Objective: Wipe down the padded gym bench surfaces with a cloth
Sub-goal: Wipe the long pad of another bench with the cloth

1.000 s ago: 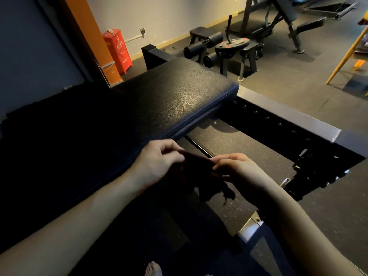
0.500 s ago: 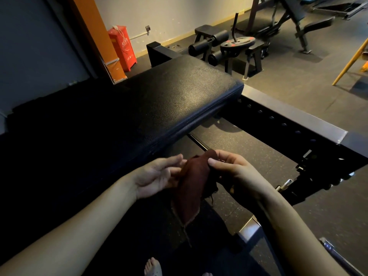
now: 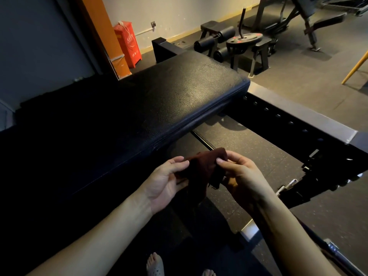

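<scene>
STEP: cloth prep, wiping not yet begun | GRIP: your left hand [image 3: 165, 180] and right hand [image 3: 239, 176] both pinch the dark red cloth [image 3: 201, 168], bunched between them | TARGET: bench pad [image 3: 179, 100] lies just beyond your left hand, apart from the cloth | NEXT: probably gather the cloth into one palm, then reach forward onto the pad.

Black padded bench surface [image 3: 179, 100], pebbled vinyl, piped seam along near edge, far end lit, near end in shadow. Speckled rubber floor [image 3: 249, 156] below; on it: steel frame rail [image 3: 298, 116] w/ holes, red box [image 3: 128, 43] by wall, roller-pad machine [image 3: 229, 42].
</scene>
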Tool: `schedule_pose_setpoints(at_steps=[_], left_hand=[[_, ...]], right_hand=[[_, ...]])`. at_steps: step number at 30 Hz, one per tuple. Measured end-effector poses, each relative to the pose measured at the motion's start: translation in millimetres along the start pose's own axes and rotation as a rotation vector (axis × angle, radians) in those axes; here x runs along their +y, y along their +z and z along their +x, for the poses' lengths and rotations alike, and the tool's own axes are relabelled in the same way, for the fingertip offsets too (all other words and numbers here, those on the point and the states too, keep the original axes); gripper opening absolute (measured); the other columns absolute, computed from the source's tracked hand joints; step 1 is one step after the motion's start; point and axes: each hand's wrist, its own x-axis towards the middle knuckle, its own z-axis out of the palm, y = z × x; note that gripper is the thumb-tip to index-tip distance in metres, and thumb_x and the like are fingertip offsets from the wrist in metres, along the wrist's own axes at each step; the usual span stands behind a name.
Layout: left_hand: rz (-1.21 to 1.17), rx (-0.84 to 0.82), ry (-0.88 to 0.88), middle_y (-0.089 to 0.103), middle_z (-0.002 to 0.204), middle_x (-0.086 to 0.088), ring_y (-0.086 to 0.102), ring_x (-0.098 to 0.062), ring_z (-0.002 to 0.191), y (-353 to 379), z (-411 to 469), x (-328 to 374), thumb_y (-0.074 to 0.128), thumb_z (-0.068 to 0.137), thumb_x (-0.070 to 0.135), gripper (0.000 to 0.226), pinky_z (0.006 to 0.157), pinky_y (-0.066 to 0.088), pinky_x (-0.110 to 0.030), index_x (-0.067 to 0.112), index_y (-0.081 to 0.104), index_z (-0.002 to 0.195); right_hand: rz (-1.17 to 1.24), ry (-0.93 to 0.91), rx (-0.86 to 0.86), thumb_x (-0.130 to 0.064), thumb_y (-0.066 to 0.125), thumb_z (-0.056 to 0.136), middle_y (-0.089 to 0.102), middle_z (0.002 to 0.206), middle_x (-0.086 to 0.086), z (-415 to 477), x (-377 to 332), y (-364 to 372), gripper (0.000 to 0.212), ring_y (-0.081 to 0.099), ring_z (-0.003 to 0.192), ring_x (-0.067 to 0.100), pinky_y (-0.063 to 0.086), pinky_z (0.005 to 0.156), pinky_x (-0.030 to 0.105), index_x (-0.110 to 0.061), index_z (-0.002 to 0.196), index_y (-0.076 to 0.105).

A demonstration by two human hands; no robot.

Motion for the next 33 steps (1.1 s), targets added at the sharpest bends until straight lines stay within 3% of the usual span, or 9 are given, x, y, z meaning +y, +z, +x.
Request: schedule_pose_setpoints(at_steps=[5,8,10,12,17,21,25,29,33], left_hand=[[-0.044,0.172,0.1,0.073,0.103,-0.01,0.076,-0.021,0.086,4.0,-1.7,-1.7,0.073,0.08,0.007,0.051,0.075,0.059,-0.038,0.013,0.058,0.128],[0.062,0.271,0.149,0.071,0.104,-0.012,0.075,-0.023,0.085,6.8,-2.4,5.8,0.065,0.094,0.006,0.031,0.072,0.061,-0.046,0.016,0.058,0.122],[0.191,0.293,0.125,0.068,0.113,-0.016,0.072,-0.029,0.092,8.1,-3.5,12.1,0.062,0.098,0.006,0.024,0.08,0.061,-0.052,0.017,0.06,0.119],[0.333,0.23,0.057,0.069,0.11,-0.017,0.07,-0.029,0.092,9.7,-6.8,19.3,0.058,0.1,0.006,0.017,0.084,0.06,-0.053,0.016,0.066,0.112],[0.44,0.02,-0.052,0.075,0.107,-0.013,0.072,-0.025,0.098,20.7,-16.7,33.5,0.079,0.081,0.018,0.039,0.092,0.057,-0.044,0.005,0.072,0.117],[0.686,0.036,-0.006,0.075,0.105,-0.015,0.076,-0.03,0.09,42.6,-19.4,27.6,0.096,0.061,0.014,0.063,0.076,0.062,-0.04,0.013,0.067,0.116],[1.221,0.189,0.233,0.07,0.088,0.002,0.068,-0.019,0.083,42.4,-6.8,24.5,0.093,0.067,0.032,0.038,0.072,0.056,-0.035,0.028,0.064,0.09],[1.289,0.188,0.396,0.063,0.102,0.011,0.061,-0.004,0.094,32.8,0.4,31.7,0.085,0.079,0.043,0.019,0.079,0.045,-0.017,0.028,0.073,0.083],[1.194,0.327,0.554,0.069,0.07,0.001,0.068,-0.013,0.069,32.7,7.2,26.6,0.079,0.085,0.037,0.018,0.064,0.05,-0.032,0.021,0.074,0.077]], right_hand=[[-0.034,-0.015,-0.008,0.007,0.059,0.091,0.074,0.09,0.013,0.6,3.4,-3.4,0.017,0.071,0.081,0.024,0.059,0.072,0.03,-0.002,0.1,0.071],[-0.577,-0.275,0.075,-0.003,0.069,0.092,0.07,0.112,0.006,3.4,12.8,-11.5,0.012,0.069,0.103,0.025,0.06,0.088,0.043,-0.009,0.102,0.073],[-0.894,-0.426,0.068,-0.019,0.074,0.09,0.058,0.134,-0.005,3.3,12.6,-12.6,0.01,0.057,0.125,0.015,0.051,0.104,0.038,-0.017,0.1,0.075],[-0.941,-0.488,0.008,-0.026,0.074,0.089,0.056,0.142,-0.012,3.6,7.8,-12.7,0.01,0.051,0.132,0.005,0.042,0.107,0.028,-0.019,0.094,0.077],[-0.73,-0.404,0.131,-0.008,0.069,0.093,0.075,0.084,0.007,5.5,-2.5,-11.6,0.007,0.073,0.08,0.027,0.061,0.072,0.049,-0.014,0.09,0.071],[-0.734,-0.421,0.226,-0.009,0.075,0.088,0.072,0.088,0.006,9.9,-8.3,-9.0,0.016,0.071,0.083,0.026,0.061,0.071,0.045,-0.016,0.096,0.063],[-0.804,-0.359,0.184,-0.009,0.074,0.089,0.073,0.096,0.002,10.2,-20.1,-8.9,0.016,0.071,0.09,0.017,0.062,0.08,0.041,-0.014,0.104,0.069],[-0.852,-0.443,0.258,-0.011,0.07,0.092,0.072,0.081,-0.002,6.5,-22.6,-12.5,0.012,0.07,0.074,0.011,0.06,0.064,0.033,-0.023,0.088,0.068],[-0.901,-0.563,0.325,-0.02,0.073,0.088,0.07,0.076,-0.005,4.7,-6.2,-8.7,0.013,0.07,0.07,0.011,0.061,0.065,0.042,-0.025,0.086,0.062]])
